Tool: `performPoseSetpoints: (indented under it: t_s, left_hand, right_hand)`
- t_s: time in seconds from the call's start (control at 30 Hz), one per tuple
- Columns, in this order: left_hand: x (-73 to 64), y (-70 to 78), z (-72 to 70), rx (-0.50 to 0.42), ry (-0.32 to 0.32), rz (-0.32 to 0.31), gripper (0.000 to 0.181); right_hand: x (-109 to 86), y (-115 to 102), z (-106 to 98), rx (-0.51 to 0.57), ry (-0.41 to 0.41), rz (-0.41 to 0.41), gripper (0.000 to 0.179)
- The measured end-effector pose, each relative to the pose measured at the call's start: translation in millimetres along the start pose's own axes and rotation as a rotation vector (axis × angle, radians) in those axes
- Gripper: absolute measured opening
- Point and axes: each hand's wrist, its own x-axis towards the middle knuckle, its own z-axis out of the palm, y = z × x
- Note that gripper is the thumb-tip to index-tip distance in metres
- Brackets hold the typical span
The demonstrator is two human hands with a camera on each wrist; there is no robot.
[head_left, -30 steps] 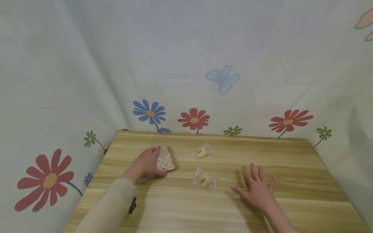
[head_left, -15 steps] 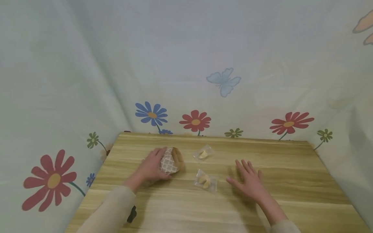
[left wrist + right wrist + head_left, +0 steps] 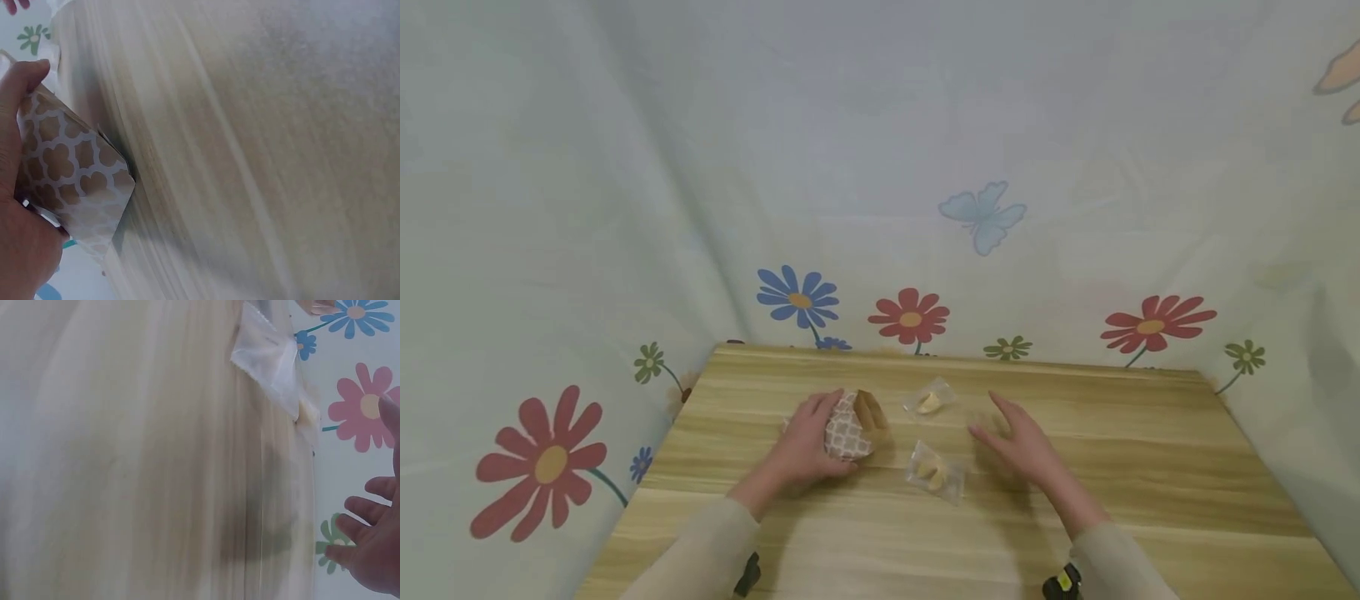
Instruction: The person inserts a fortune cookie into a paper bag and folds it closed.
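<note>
My left hand (image 3: 805, 448) grips a brown paper bag (image 3: 848, 429) printed with a white lattice. The bag lies on its side, its open mouth facing right. In the left wrist view, thumb and fingers hold the patterned bag (image 3: 75, 169) from either side. Right of the mouth lie two clear packets, a far one (image 3: 930, 402) and a nearer one (image 3: 935, 473), with pale yellow folded pieces like fortune cookies inside. My right hand (image 3: 1022, 446), fingers extended, is over the table right of the packets, holding nothing. The right wrist view shows the nearer packet (image 3: 269, 356) beyond its fingers.
The wood-grain table (image 3: 1150, 467) ends at a pale cloth backdrop (image 3: 865, 167) printed with flowers and butterflies. More cloth hangs at both sides. A dark device (image 3: 1062, 583) shows at the right wrist, and a dark strap piece (image 3: 747, 575) by the left sleeve.
My left hand has moved right with the bag, whose mouth has opened wider and turned toward the packets. My right hand has shifted left and nearer the packets. The packets lie still.
</note>
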Motion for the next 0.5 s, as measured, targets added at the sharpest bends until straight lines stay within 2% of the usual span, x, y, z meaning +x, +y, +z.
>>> performPoseSetpoints:
  t_s: [0.3, 0.5]
  left_hand:
    - [-3.8, 1.6, 2.8, -0.004, -0.015, -0.016, 0.130]
    - [-5.5, 1.5, 3.6, -0.008, -0.010, -0.013, 0.129]
  right_hand:
    - [34.1, -3, 9, 0.239, -0.046, 0.095, 0.083]
    - [51.6, -2, 17, 0.316, -0.066, 0.107, 0.079]
